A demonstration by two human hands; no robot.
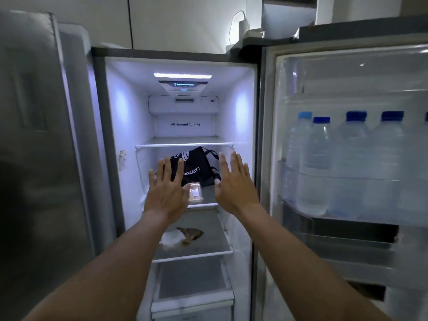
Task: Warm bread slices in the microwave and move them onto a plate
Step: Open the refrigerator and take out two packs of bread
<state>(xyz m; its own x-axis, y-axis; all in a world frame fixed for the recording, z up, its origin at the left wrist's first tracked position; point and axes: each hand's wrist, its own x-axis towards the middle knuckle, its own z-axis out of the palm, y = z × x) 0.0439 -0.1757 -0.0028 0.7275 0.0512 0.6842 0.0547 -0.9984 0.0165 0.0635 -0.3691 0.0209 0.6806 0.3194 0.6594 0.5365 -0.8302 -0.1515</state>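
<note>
A fridge stands open in front of me. On its second shelf [203, 205] lies a small clear plastic pack [195, 192] with something pale brown inside, likely bread. My left hand [167, 187] is raised flat with fingers spread, just left of the pack and partly covering it. My right hand [234, 183] is also flat and spread, a little to the right of the pack. Neither hand holds anything.
A black bag [200, 166] sits behind the pack on the same shelf. One shelf lower lies a brown wrapper on white plastic [185, 236]. The open right door [347, 144] holds several water bottles [317, 165]. The closed steel door [39, 147] is at left.
</note>
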